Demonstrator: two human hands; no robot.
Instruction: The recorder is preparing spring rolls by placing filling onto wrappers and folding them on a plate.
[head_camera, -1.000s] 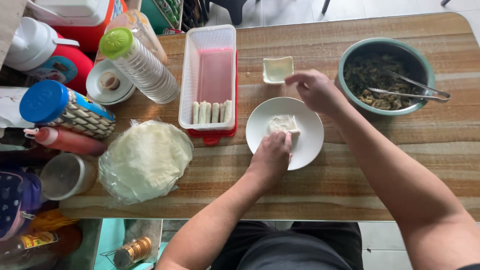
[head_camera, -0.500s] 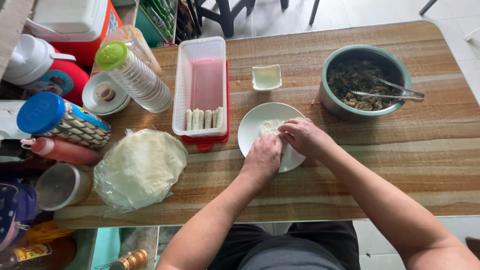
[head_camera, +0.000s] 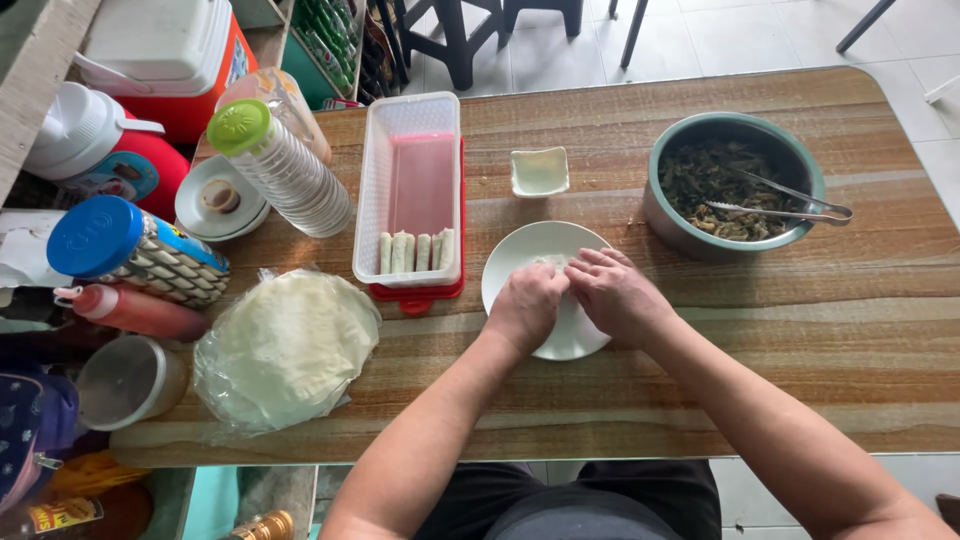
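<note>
Both hands sat side by side over the round white plate (head_camera: 520, 262). Left hand (head_camera: 527, 305) and right hand (head_camera: 612, 292) had fingers curled down, pressing the pale thin wrapper (head_camera: 550, 262) directly beneath; its long axis was hidden.

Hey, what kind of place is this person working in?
Probably a small food stall or home kitchen prep spot. Both hands roll a wrapper on a white plate, finished rolls line a plastic tray, and a bowl of cooked filling sits on the wooden table.
</note>
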